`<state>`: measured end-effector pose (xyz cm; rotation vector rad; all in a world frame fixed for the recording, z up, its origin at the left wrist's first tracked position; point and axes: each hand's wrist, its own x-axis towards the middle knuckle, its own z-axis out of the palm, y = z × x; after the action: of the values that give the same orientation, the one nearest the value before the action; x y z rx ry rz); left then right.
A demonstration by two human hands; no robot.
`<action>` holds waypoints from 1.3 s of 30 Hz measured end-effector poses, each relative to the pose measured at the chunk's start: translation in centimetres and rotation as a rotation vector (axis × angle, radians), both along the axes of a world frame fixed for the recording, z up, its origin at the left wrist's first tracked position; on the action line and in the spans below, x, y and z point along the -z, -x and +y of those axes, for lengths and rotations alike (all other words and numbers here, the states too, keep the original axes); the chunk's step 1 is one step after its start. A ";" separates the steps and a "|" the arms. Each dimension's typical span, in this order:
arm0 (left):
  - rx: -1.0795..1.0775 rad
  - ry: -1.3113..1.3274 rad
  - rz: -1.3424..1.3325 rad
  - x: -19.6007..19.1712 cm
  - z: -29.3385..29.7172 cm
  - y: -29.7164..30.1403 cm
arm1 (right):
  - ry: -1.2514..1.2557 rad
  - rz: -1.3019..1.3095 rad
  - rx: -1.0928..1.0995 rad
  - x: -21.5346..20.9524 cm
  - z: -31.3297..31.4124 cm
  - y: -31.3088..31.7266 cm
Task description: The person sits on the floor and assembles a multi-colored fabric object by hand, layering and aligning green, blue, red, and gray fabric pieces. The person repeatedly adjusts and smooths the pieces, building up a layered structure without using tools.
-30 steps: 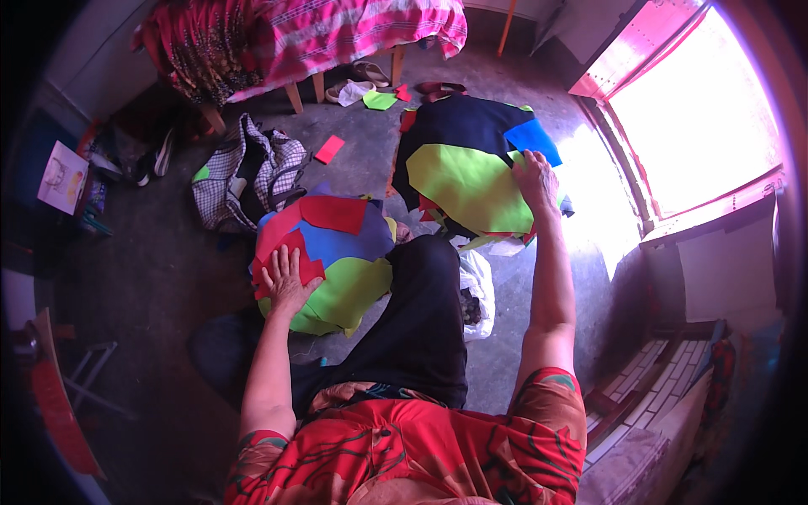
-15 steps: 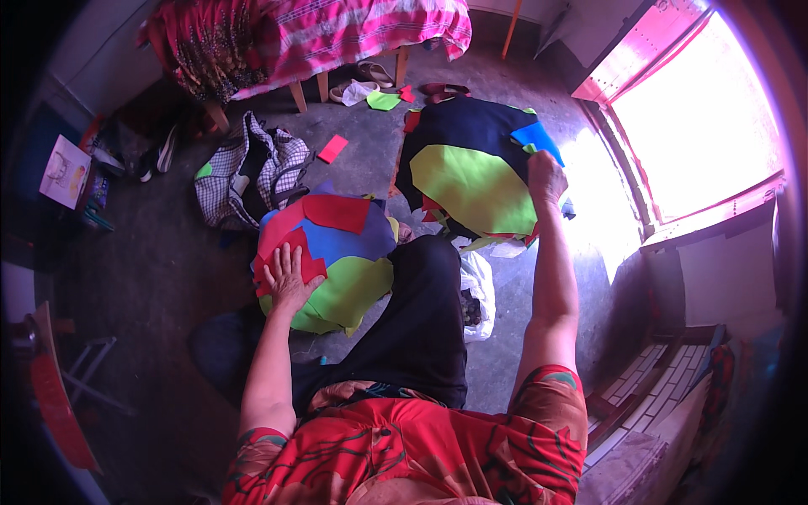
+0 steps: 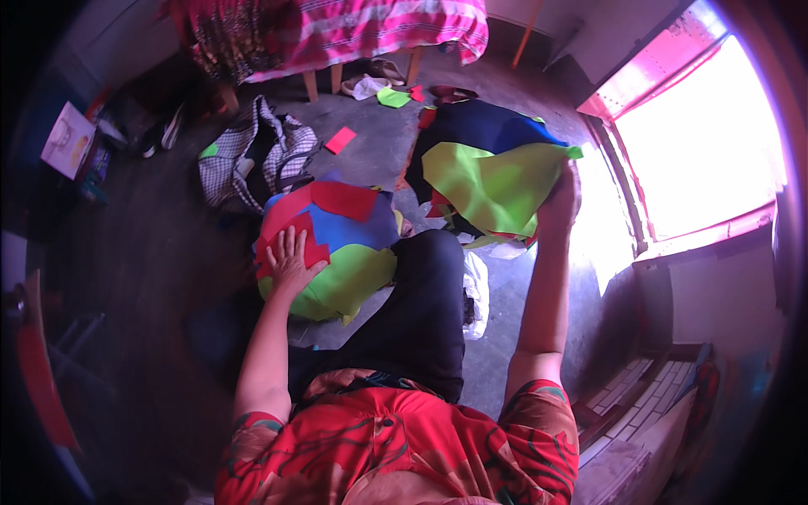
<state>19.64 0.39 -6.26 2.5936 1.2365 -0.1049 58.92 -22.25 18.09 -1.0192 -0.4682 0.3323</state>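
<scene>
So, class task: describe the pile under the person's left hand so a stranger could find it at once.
Start at the checked bag on the floor; just below it lies a fabric pile, pressed by the left hand. Unlike the other pile by the window, it shows red pieces on blue.

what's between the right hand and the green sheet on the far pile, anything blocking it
Nothing visible. The right hand is already at the right edge of the lime green sheet, which lies on top of the dark blue pile. The left hand rests flat on the nearer pile of coloured pieces.
</scene>
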 end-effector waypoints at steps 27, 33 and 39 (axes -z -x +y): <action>-0.499 1.476 -1.646 -7.1 -6.1 3.8 | 0.450 0.524 -0.759 13.1 7.2 22.1; -0.668 1.249 -1.697 -8.2 -2.8 3.1 | 0.397 0.541 -0.628 12.5 7.0 20.7; -0.485 1.190 -1.614 -10.9 0.7 -0.6 | 0.373 0.525 -0.604 12.2 7.0 20.2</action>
<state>20.21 1.09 4.65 0.7099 0.6258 0.8514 38.73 -15.24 5.85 -1.0811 -0.2249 1.2311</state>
